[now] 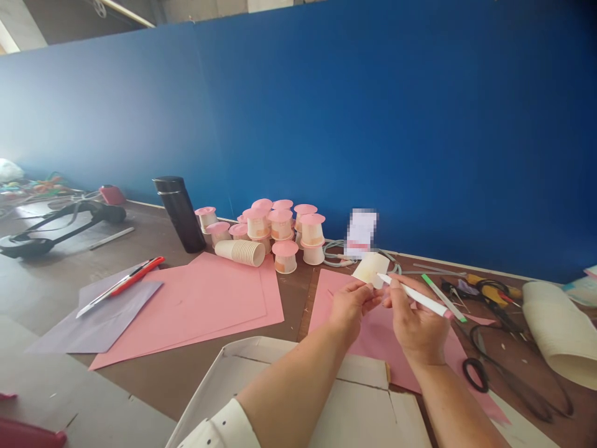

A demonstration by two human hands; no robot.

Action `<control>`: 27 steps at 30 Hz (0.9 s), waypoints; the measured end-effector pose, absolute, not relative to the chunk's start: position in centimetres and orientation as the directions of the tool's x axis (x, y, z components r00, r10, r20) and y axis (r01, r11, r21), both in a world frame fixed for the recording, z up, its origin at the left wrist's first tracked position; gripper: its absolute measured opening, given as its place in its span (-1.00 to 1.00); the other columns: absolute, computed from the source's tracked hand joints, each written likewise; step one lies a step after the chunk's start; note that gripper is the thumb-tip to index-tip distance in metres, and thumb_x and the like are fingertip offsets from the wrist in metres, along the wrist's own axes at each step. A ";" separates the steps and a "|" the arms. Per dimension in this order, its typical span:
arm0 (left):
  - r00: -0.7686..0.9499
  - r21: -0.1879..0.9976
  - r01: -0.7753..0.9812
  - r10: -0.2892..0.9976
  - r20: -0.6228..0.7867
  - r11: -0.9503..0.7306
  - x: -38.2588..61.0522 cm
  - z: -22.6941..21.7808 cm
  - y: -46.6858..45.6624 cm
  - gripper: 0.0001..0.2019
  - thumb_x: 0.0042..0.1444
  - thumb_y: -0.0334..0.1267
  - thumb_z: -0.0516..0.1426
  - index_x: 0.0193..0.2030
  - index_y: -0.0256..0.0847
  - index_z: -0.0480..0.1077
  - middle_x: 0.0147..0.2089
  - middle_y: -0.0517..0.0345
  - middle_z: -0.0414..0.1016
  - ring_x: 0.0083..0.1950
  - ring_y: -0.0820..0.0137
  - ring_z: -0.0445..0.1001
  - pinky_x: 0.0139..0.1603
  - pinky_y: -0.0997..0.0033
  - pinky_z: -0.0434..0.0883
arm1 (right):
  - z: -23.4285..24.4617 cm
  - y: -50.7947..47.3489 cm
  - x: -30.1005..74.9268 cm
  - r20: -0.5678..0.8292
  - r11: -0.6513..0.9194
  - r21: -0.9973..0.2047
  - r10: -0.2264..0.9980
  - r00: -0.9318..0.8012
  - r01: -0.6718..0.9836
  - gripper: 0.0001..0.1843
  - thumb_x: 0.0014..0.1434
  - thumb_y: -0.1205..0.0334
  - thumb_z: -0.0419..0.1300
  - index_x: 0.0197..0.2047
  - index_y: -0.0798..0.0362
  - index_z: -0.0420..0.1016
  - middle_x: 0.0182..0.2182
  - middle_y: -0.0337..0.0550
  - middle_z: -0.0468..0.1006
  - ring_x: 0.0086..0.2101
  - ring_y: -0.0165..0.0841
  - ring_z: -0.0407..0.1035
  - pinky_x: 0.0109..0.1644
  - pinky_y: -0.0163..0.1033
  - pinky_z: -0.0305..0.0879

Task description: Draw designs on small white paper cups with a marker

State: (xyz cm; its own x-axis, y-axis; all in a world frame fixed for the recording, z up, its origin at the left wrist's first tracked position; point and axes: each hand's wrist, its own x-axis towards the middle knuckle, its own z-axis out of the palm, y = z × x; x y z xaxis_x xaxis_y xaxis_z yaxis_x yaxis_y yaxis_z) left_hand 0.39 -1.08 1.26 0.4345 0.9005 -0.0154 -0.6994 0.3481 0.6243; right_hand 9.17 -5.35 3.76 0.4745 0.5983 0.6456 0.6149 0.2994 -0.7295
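Observation:
My left hand [351, 304] pinches a small cream paper piece [370, 269] by its lower edge, holding it up over a pink sheet [373, 348]. My right hand [416, 322] grips a white pen [415, 296], whose tip touches the paper piece. Both hands hover above the brown table, just past a flattened white cardboard box [359, 398].
Several paper cups with pink lids [280, 227] cluster by the blue wall, a sideways cup stack [240, 252] and black flask [180, 213] beside them. Pink sheets [205, 305], a purple sheet with a red knife [122, 285], scissors [504, 367], a green-tipped marker [443, 297] and a cream roll [559, 330] lie around.

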 end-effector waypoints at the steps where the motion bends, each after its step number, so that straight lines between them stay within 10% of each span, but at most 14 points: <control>1: 0.433 0.628 -0.700 0.901 -0.008 0.341 0.4 1.3 -1.1 -0.75 -0.15 -0.25 0.30 -0.35 -0.40 0.47 -0.34 -0.05 0.49 -0.23 0.31 0.50 0.06 0.19 0.33 | 3.8 -5.3 9.2 0.647 0.295 -0.725 0.602 0.468 0.623 -0.68 0.14 0.02 0.12 -0.21 0.10 0.48 -0.54 -0.17 0.51 -0.54 -0.39 0.40 -0.37 -0.26 0.38; 27: 0.422 0.671 -0.662 0.906 -0.033 0.333 0.5 2.0 -1.5 -0.74 -0.23 -0.20 0.33 -0.43 -0.37 0.50 -0.43 0.04 0.45 -0.38 0.42 0.43 0.01 0.17 0.35 | 3.8 -5.2 9.3 0.633 0.072 -0.654 0.597 0.492 0.754 -0.63 0.09 -0.12 0.14 -0.36 0.06 0.44 -0.61 -0.20 0.49 -0.52 -0.35 0.42 -0.39 -0.31 0.26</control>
State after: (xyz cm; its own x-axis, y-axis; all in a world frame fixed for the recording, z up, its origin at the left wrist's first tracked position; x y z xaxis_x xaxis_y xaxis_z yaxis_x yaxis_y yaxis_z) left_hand 0.52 -1.47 1.98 0.4224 0.9058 -0.0326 -0.6624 0.3331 0.6711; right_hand 9.33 -5.24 3.83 0.4923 0.5973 0.6331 0.7535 0.0717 -0.6535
